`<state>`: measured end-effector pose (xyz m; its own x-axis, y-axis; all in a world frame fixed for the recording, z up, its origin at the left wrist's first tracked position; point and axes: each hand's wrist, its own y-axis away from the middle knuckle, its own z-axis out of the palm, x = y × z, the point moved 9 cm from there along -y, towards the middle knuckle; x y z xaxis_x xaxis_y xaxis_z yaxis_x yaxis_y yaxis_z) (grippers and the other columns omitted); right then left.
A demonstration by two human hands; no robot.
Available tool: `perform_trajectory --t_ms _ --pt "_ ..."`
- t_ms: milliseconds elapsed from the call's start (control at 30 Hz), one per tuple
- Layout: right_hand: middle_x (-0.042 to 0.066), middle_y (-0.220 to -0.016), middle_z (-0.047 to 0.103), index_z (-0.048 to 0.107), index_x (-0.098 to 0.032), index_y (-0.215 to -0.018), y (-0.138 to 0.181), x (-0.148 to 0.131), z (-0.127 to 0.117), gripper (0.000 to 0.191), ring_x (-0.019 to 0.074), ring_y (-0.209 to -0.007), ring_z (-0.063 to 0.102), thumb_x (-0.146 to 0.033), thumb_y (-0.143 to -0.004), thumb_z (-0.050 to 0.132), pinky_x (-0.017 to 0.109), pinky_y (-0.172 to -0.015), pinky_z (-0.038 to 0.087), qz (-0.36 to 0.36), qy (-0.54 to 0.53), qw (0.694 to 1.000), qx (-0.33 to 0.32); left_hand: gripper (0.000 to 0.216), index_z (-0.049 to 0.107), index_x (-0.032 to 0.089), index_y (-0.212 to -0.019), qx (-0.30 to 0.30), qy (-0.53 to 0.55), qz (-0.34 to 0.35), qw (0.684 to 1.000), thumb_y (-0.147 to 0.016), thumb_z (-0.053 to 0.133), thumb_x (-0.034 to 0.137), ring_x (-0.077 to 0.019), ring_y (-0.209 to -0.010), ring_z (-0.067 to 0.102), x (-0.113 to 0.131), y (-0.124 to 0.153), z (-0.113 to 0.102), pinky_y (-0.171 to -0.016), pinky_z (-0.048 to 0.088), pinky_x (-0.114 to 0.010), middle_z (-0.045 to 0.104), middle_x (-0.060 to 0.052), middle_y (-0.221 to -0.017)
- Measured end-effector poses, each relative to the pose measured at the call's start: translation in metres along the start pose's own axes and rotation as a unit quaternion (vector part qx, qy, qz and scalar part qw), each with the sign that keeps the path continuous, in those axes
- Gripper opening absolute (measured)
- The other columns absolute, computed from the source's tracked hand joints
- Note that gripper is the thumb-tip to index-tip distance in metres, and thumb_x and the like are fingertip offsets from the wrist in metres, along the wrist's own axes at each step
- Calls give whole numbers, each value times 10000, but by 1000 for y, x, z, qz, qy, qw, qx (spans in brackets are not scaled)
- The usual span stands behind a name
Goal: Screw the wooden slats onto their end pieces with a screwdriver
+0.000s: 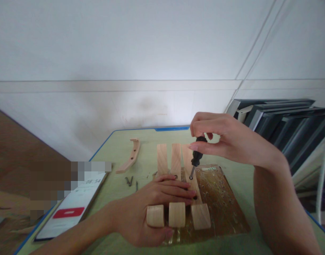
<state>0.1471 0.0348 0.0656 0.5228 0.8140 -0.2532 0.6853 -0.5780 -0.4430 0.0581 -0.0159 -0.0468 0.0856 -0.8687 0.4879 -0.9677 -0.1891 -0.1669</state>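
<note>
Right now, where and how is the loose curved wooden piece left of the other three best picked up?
I'd pinch the curved wooden piece across its middle, by the two holes, coming down from above. It lies apart from the three wooden strips and the small metal pieces, so both long sides look free, and both ends curve leftward, so the middle should probably balance best.

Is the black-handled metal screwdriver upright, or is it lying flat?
Upright, slightly tilted: the right hand holds the black-handled screwdriver by its top, its shaft pointing down at the rightmost pale wooden strip.
</note>
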Motion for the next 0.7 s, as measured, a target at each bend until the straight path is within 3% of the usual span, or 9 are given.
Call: perform_trajectory --t_ms 133,433,700 --pt "-32 -594 406 405 -142 -617 -3 3 2 319 62 -578 345 -325 -857 512 235 -540 241 5 36 999 8 589 318 242 -1311 2 5 -2 1000 -766 536 301 -197 -1277 404 -1 0 0 -1110 231 -379 463 -7 -1364" --pt "-48 -556 352 379 -146 -595 -1 6 3 364 51 -539 284 -372 -856 494 237 -509 204 36 34 999 3 606 339 240 -1305 10 17 0 1000 -743 560 293 -179 -1279 400 1 0 0 -1112 226 -342 463 -5 -1363" --pt "-53 -523 327 357 -145 -566 -3 2 3 366 44 -509 270 -338 -843 500 234 -496 189 22 58 998 18 591 322 247 -1310 3 3 -3 1000 -761 536 300 -173 -1280 399 0 -1 -1 -1110 223 -347 459 6 -1367"
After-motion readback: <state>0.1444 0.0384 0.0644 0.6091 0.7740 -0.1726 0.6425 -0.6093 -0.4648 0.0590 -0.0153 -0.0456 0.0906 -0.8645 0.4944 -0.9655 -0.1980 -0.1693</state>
